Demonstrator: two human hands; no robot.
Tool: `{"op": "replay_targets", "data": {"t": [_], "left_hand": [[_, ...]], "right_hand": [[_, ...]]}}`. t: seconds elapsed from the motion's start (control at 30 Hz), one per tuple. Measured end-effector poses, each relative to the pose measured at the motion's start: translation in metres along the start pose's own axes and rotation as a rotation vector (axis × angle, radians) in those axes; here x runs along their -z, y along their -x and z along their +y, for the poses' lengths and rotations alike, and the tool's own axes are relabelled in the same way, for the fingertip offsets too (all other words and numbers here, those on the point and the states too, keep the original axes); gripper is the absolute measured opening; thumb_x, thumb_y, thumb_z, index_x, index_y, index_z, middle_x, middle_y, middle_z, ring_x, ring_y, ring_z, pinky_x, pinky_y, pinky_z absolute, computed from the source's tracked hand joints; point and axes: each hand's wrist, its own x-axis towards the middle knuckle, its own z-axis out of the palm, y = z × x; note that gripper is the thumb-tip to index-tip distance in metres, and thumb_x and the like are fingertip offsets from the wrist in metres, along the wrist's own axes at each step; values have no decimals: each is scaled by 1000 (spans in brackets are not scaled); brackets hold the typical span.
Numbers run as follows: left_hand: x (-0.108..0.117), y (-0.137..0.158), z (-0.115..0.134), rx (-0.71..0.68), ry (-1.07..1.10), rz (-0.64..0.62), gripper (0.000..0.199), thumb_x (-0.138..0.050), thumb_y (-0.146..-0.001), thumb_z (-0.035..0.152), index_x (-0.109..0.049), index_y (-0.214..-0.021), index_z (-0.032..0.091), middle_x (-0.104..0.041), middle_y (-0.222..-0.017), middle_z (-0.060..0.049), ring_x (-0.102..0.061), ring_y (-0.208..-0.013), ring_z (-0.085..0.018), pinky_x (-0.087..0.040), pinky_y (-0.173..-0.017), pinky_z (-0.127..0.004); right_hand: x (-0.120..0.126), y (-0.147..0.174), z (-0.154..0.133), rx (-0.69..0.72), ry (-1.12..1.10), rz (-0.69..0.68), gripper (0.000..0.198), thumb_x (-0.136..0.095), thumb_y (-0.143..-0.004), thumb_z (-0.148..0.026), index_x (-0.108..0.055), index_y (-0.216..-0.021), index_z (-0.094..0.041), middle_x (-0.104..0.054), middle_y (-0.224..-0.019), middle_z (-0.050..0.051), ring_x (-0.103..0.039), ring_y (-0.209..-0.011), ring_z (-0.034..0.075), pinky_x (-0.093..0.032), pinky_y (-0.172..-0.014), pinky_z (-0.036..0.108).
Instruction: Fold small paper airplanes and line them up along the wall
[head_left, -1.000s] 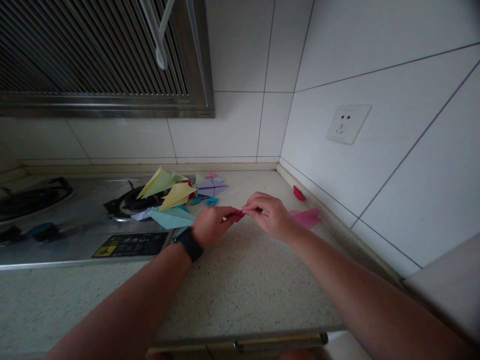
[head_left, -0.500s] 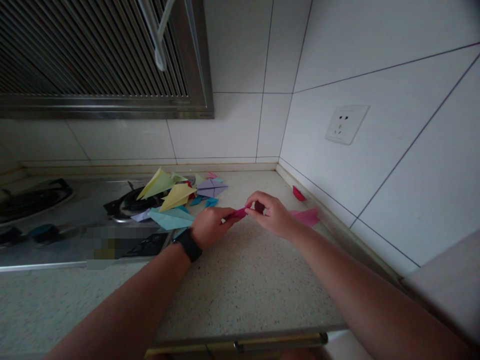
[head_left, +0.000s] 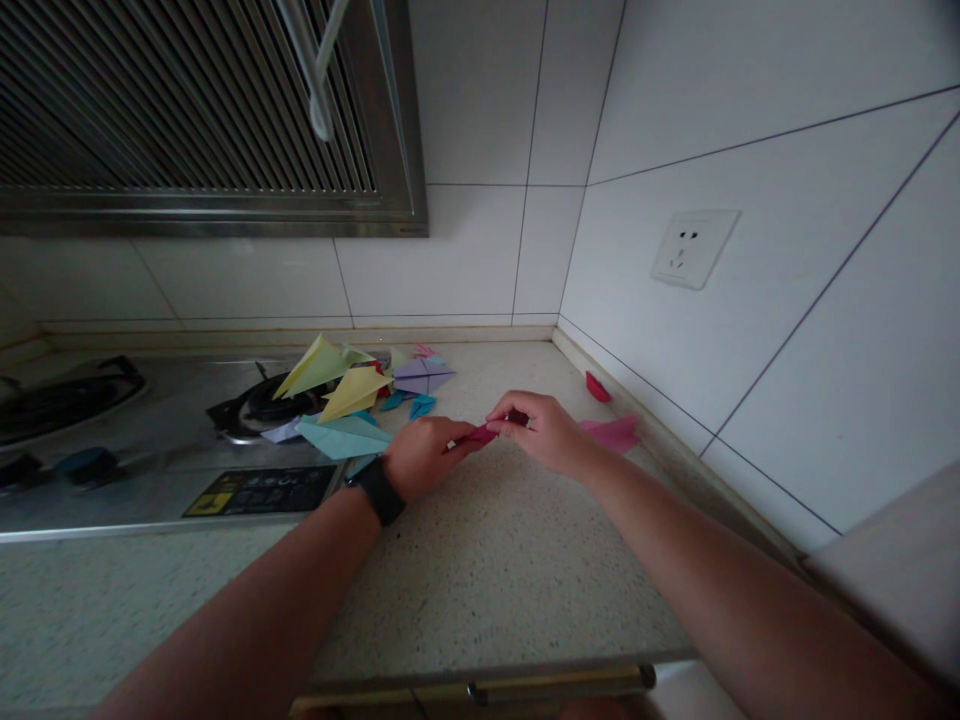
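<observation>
Seemingly for steadiness, the left hand (head_left: 425, 452) and right hand (head_left: 545, 432), both nearly closed, pinch a small folded magenta paper piece (head_left: 483, 434) between them from opposite ends.

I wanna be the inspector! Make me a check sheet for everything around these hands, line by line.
Surface: pale speckled countertop, beside a metal stove with black burners.
Job's things: small dark-pink folded paper, held between the left hand and right hand.
Clutter: pile of yellow, green, blue and purple folded papers, partly over the stove; flat pink paper, partly behind the right wrist; small red boat-shaped thing near the right wall.
Hands: both pinch the dark-pink paper with their fingers; black wristwatch on the left wrist.
Cables: white looped strip hanging before the hood; can't tell if it's a cable.
Surroundings: white tiled walls, white wall socket, ribbed metal hood.
</observation>
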Motion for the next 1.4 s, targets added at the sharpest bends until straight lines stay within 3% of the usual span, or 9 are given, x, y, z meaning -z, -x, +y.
{"op": "replay_targets", "data": {"t": [0.2,0.4,1.4], "left_hand": [[-2,0,-4,-40,-33,-9,28,-48,-94,39,-71,-106,28,-72,-85,-2,-60,-73,-13,-39,-64,-23],[0,0,-6,-40,-82,-4,27,-49,-93,39,-72,-105,28,-70,-81,-2,-58,-73,-14,-39,-65,-24],[4,0,-1,-53,-87,25,28,-49,-93,39,-72,-103,25,-70,-81,-4,-59,-81,-17,-42,-72,-28]], "right_hand": [[-2,1,3,-113,-165,-101,16,-60,-87,-33,-63,-85,-17,-58,-68,-2,-51,-60,10,-38,-57,23],[-3,3,6,-168,-188,-159,20,-60,-86,-37,-62,-85,-17,-55,-67,-3,-50,-59,10,-38,-55,22],[1,2,-2,-62,-155,-76,16,-59,-86,-32,-64,-85,-17,-59,-71,-1,-49,-61,10,-39,-58,23]]}}
